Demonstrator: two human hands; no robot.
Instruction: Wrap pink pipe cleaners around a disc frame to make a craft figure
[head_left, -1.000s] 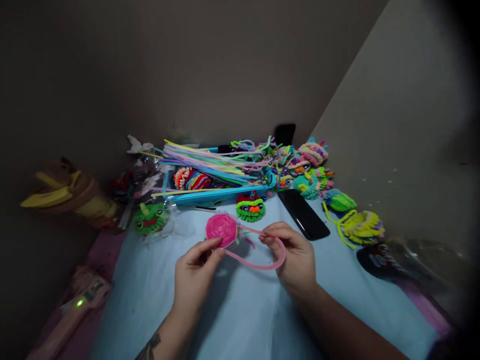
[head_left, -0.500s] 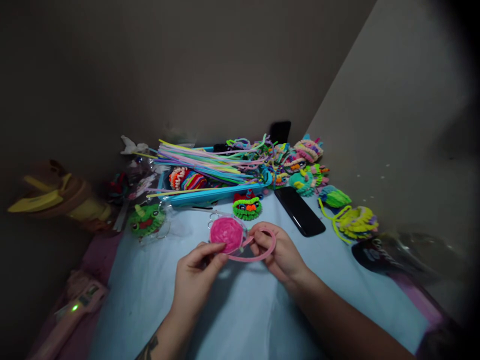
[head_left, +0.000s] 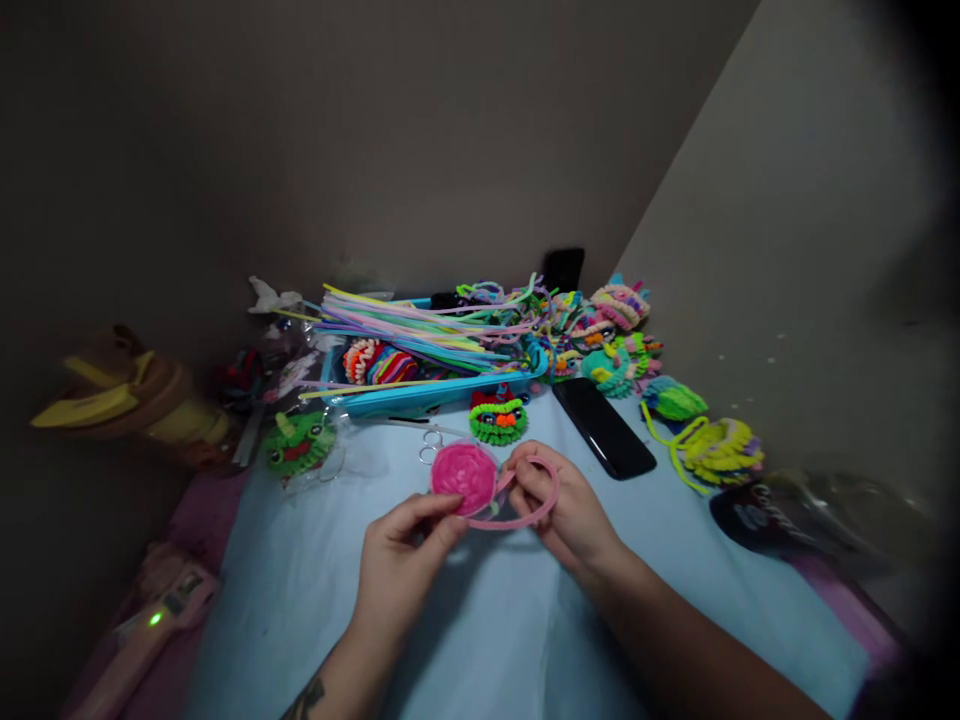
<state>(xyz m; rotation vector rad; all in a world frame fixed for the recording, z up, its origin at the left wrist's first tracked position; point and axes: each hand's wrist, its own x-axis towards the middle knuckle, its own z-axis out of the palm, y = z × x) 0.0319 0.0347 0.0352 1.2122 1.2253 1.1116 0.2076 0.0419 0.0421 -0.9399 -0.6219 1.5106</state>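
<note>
Above the middle of the blue-covered table, my left hand (head_left: 411, 560) pinches the lower edge of a round, bright pink coiled disc (head_left: 463, 477) between thumb and fingers. A paler pink strip (head_left: 501, 524), like a pipe cleaner, curves from the disc's lower edge in an open loop to the right. My right hand (head_left: 566, 510) has its fingers closed on this strip near the disc's right edge. Its fingertips are partly hidden by the loop. Just behind the disc lie the metal scissors' handles (head_left: 430, 446) and a green-and-red fuzzy figure (head_left: 499, 417) with eyes.
A blue tray (head_left: 420, 400) at the back holds many pastel pipe cleaners (head_left: 420, 320). Right of it lie a black phone (head_left: 606, 430), several fuzzy figures and a yellow fuzzy piece (head_left: 716, 450). A green figure (head_left: 302, 443) is at left, with a pink glue gun (head_left: 161, 605) nearer.
The view has shifted slightly, so everything sits a little further right and down. Both hands keep their grip on the pink pieces; the disc is tilted a little differently.
</note>
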